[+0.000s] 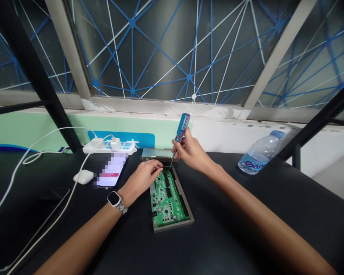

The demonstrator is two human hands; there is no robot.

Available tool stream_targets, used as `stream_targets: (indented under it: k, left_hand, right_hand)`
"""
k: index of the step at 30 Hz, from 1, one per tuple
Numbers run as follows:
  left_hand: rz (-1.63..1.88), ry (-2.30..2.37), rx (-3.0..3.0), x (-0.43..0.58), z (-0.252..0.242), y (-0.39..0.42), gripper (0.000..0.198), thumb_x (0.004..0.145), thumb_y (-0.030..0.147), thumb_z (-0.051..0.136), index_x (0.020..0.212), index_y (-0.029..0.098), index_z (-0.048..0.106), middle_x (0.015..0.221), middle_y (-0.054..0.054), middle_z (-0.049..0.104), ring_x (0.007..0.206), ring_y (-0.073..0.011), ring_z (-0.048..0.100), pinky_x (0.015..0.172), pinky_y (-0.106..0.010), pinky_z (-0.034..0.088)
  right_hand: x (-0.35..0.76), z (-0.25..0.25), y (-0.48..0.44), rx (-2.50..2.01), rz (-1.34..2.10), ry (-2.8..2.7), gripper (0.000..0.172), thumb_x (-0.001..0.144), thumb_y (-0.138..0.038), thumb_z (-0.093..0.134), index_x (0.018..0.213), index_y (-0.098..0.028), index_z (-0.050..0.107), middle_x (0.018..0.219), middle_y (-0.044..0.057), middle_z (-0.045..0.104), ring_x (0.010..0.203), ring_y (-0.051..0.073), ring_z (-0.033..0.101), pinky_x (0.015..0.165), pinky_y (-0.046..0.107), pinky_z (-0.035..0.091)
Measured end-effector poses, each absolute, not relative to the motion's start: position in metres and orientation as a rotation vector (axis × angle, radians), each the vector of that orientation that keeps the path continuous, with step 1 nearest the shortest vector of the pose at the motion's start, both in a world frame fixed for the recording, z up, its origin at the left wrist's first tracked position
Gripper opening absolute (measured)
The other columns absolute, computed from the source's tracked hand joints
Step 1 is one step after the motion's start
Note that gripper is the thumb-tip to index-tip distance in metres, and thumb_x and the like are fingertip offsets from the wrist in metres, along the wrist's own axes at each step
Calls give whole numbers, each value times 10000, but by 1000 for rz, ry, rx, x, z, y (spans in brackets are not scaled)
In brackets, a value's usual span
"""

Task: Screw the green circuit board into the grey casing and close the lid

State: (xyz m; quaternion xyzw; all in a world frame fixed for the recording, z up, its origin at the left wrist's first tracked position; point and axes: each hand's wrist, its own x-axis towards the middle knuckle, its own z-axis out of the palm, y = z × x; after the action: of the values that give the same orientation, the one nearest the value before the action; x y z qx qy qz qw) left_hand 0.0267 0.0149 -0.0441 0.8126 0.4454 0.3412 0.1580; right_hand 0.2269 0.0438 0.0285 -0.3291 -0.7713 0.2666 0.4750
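Note:
My right hand grips a screwdriver with a clear and blue handle. The screwdriver leans slightly, and its thin shaft points down to the far end of a green circuit board. Around the board runs a grey metal frame, lying on the black table. My left hand, with a watch on the wrist, rests at the far left corner of the board. Its fingers are pinched together close to the screwdriver tip; what they hold, if anything, is too small to tell.
Behind the board lies a flat metal cover. To the left are a phone, a white earbud case and a power strip with white cables. A water bottle stands at the right, near a black metal post.

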Motion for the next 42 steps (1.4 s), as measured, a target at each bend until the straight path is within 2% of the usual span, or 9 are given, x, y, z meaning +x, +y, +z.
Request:
stream_targets:
  k: [5,11,16,23,28,34,42]
  left_hand:
    - [960,1272,2322,27,-46,16,160,923,247,516,961,185,658,888,-39,679,766,-160,621,714,-279,471]
    - [986,1256,2355,28,-49,16,142,915,229,526,930,196,663,857,-23,678,750,-159,626,707,-278,482]
    - [1009,1233,2366,29,-52,18,132,909,214,534,932,197,662,852,-23,678,738,-159,628,694,-281,486]
    - [1201,1195,2282,39,-50,21,118,887,220,568,971,189,644,879,-35,670,765,-166,628,728,-294,494]
    - [1272,1129,2118,56,-43,29,83,845,242,638,903,183,636,867,-26,697,787,-172,655,751,-284,502]
    - [1347,1115,1961,69,-47,46,197,791,311,698,730,157,592,685,0,649,638,-152,607,611,-247,455]
    - [1349,974,1713,74,-57,45,162,809,301,678,817,140,697,794,-66,741,767,-222,697,706,-289,519]
  right_hand:
    - [227,25,47,-785,699,-1857,196,872,-287,575,966,-240,410,658,-24,655,439,113,571,425,237,432]
    - [225,28,45,-902,619,-1982,188,914,-314,494,998,-236,345,715,-7,651,501,140,606,500,283,480]
    - [223,27,44,-924,591,-2017,181,932,-320,464,1005,-239,320,732,5,646,515,144,601,508,281,465]
    - [219,26,45,-924,525,-2043,190,939,-334,454,1036,-234,324,715,-1,640,582,165,624,550,283,460]
    - [218,27,46,-927,521,-2064,192,932,-325,464,1039,-225,339,723,13,648,616,173,638,576,284,463]
    - [221,25,49,-951,547,-2047,213,925,-346,478,1041,-232,340,718,10,644,628,186,654,576,291,479]
    - [224,21,53,-937,733,-1987,261,913,-401,513,1050,-235,365,745,-5,638,529,154,641,508,278,504]
